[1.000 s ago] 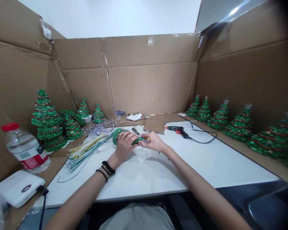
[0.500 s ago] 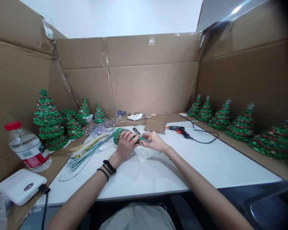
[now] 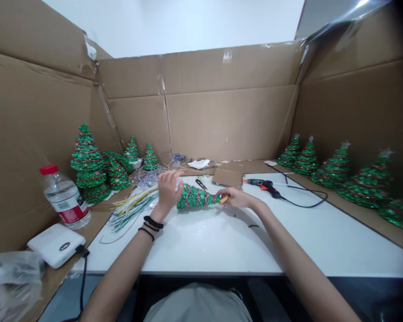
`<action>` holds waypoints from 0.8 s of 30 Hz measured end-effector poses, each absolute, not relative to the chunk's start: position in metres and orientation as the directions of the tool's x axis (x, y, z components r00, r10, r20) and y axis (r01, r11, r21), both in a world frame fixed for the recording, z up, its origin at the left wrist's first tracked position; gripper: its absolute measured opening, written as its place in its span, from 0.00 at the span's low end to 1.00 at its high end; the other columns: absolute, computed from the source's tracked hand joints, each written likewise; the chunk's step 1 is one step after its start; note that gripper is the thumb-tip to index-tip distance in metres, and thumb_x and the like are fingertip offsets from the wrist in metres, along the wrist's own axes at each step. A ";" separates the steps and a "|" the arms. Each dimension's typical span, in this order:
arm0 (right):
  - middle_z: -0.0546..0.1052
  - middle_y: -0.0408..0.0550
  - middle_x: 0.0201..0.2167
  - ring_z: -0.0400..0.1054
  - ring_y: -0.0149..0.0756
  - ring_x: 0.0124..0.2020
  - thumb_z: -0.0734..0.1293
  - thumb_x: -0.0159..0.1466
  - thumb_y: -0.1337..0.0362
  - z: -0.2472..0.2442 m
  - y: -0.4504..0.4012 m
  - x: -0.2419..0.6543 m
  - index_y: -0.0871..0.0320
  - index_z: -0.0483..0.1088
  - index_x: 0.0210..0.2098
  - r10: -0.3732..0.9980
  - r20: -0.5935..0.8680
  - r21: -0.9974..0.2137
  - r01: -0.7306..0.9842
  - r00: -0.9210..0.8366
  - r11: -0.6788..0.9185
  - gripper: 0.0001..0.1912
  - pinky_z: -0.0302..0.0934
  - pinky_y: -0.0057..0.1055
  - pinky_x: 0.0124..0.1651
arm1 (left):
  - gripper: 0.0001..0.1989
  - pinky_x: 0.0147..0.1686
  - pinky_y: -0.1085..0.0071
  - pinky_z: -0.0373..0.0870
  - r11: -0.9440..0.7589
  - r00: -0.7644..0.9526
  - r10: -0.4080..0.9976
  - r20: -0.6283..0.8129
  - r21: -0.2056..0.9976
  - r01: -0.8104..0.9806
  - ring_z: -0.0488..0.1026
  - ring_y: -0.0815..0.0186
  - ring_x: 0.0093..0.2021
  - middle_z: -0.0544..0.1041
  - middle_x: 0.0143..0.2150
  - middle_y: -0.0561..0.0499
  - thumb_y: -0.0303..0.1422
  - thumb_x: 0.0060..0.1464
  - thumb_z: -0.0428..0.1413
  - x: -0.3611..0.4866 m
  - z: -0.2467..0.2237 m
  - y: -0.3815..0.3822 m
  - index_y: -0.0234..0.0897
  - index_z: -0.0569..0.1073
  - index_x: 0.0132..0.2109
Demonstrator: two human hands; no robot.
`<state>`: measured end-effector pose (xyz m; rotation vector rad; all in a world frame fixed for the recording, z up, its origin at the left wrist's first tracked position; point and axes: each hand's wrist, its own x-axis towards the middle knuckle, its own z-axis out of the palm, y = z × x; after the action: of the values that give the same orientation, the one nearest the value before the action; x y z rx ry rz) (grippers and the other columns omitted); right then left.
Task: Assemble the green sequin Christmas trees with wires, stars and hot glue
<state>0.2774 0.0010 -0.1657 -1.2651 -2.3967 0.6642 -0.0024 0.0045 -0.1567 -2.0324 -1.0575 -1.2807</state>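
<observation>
A small green Christmas tree [image 3: 196, 197] with red garland lies on its side over the white board, its tip to the right. My right hand [image 3: 238, 197] pinches it at the tip, where a yellowish-tan piece [image 3: 224, 200] shows by the fingers. I cannot tell what that piece is. Beside the tree's base is my left hand [image 3: 168, 191], open, its fingers stretched out and the thumb close to the base. Small black-handled snips [image 3: 200, 184] lie just behind the tree.
A glue gun [image 3: 265, 187] with a cord and a cardboard piece [image 3: 227, 178] lie behind my right hand. Yellow and green wires [image 3: 132, 210] lie at left, near a bottle [image 3: 65, 197] and a white box [image 3: 57, 245]. Finished trees [image 3: 366, 183] line both sides; cardboard walls surround the board.
My left hand has let go of the tree and moved left, baring its side. My right hand still holds the tip. The view has shifted left.
</observation>
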 end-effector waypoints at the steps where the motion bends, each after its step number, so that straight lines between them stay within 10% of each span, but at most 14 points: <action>1: 0.76 0.48 0.30 0.66 0.34 0.28 0.64 0.52 0.67 -0.171 0.005 0.278 0.62 0.73 0.42 0.840 0.077 -0.545 0.682 -0.538 0.487 0.17 0.57 0.27 0.31 | 0.14 0.50 0.63 0.58 -0.472 0.126 0.431 0.893 0.104 0.875 0.68 0.59 0.48 0.75 0.45 0.44 0.32 0.61 0.43 -0.015 -0.154 0.011 0.34 0.70 0.46; 8: 0.77 0.50 0.35 0.68 0.38 0.33 0.65 0.55 0.63 -0.183 0.012 0.274 0.60 0.75 0.40 0.820 0.124 -0.503 0.676 -0.559 0.538 0.15 0.58 0.29 0.35 | 0.14 0.42 0.65 0.62 -0.032 -0.126 0.826 0.549 0.269 0.963 0.72 0.58 0.39 0.78 0.37 0.46 0.33 0.60 0.44 -0.072 -0.177 0.045 0.35 0.75 0.40; 17: 0.77 0.52 0.42 0.70 0.43 0.40 0.64 0.57 0.64 -0.176 0.006 0.269 0.60 0.74 0.43 0.845 0.159 -0.556 0.661 -0.510 0.503 0.15 0.62 0.33 0.42 | 0.19 0.49 0.51 0.60 0.202 -0.280 0.856 0.435 0.217 0.955 0.65 0.43 0.53 0.71 0.51 0.33 0.34 0.56 0.46 -0.098 -0.184 0.051 0.31 0.73 0.50; 24: 0.76 0.52 0.41 0.69 0.40 0.40 0.62 0.60 0.63 -0.165 0.000 0.268 0.58 0.72 0.40 0.818 0.544 -0.511 0.699 -0.187 0.500 0.11 0.59 0.32 0.42 | 0.14 0.46 0.51 0.64 0.164 -0.235 0.893 0.384 0.208 0.964 0.69 0.43 0.48 0.75 0.45 0.34 0.37 0.51 0.53 -0.100 -0.190 0.050 0.33 0.75 0.40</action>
<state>0.2677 -0.0004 -0.1651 -1.2499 -1.9374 0.1861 -0.0997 0.0501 -0.1899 -1.8258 -2.2591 -0.6161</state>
